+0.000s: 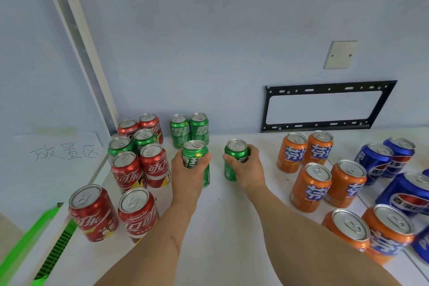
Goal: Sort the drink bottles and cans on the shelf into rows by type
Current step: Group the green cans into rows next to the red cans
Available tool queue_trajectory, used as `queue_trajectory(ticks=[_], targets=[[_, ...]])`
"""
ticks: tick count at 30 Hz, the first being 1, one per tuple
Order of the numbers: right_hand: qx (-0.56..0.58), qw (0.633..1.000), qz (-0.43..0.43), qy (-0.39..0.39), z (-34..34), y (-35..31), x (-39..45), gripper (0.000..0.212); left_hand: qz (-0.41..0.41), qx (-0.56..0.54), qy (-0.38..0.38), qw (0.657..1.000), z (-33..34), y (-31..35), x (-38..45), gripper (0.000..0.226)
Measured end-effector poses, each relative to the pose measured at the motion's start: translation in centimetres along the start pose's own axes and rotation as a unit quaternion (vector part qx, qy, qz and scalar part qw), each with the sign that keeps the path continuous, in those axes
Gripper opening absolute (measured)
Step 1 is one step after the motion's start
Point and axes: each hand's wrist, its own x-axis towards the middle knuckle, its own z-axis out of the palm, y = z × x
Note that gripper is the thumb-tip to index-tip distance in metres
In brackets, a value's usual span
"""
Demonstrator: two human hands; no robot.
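Note:
My left hand (189, 170) grips a green can (194, 153) in the middle of the white shelf (222, 220). A little to its right, my right hand (246, 166) grips a second green can (235, 153). Both cans are upright. Two more green cans (189, 131) stand side by side behind them near the wall. Another two green cans (132, 143) sit among several red cola cans (139, 169) on the left. Several orange cans (325, 174) stand to the right, and several blue cola cans (392, 165) at the far right.
A black metal bracket (325, 107) and a blank wall plate (340, 54) hang on the blue wall behind. A sheet with handwritten characters (62, 152) lies at the left, with green tape strips (34, 246) below it. Bare shelf surface lies in front of my hands.

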Motion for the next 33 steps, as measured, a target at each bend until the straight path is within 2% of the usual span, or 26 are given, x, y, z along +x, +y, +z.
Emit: queue_trajectory(ticks=[3, 6, 8, 11, 17, 19, 21, 24, 30, 33], targets=[[-0.016, 1.000, -0.001, -0.006, 0.0, -0.1, 0.0, 0.066, -0.012, 0.029, -0.014, 0.999, 0.0, -0.5, 0.6, 0.059], [-0.052, 0.999, 0.004, -0.013, -0.5, -0.4, -0.2, 0.092, -0.023, 0.050, -0.044, 0.998, 0.1, -0.6, 1.2, 0.058], [-0.082, 0.997, -0.004, -0.005, -1.0, -1.1, -0.3, 0.100, -0.038, 0.047, -0.068, 0.996, 0.2, -0.6, 1.5, 0.064], [-0.130, 0.991, -0.030, -0.001, -1.7, -2.6, -0.4, 0.097, -0.058, 0.055, -0.094, 0.992, 0.2, -0.8, 1.8, 0.074], [-0.212, 0.975, -0.069, -0.015, -2.8, -5.6, 0.4, 0.083, -0.096, 0.065, -0.100, 0.988, 0.5, 0.6, 2.5, 0.077], [-0.240, 0.967, -0.076, -0.032, -2.6, -6.6, 0.7, 0.076, -0.088, 0.087, -0.092, 0.988, 0.3, 1.8, 3.3, 0.070], [-0.272, 0.957, -0.090, -0.047, -2.0, -7.7, 1.2, 0.070, -0.066, 0.092, -0.076, 0.991, -0.1, 3.3, 4.0, 0.048], [-0.301, 0.945, -0.109, -0.065, -0.4, -9.4, 2.2, 0.067, -0.035, 0.142, -0.057, 0.988, -0.3, 5.2, 5.7, 0.032], [-0.334, 0.928, -0.124, -0.114, 2.8, -11.0, 5.4, 0.064, 0.031, 0.338, -0.061, 0.939, -0.8, 7.6, 9.4, 0.023], [-0.366, 0.911, -0.111, -0.154, 4.3, -10.9, 7.9, 0.070, 0.035, 0.424, -0.079, 0.902, -1.4, 7.8, 11.9, 0.043]])
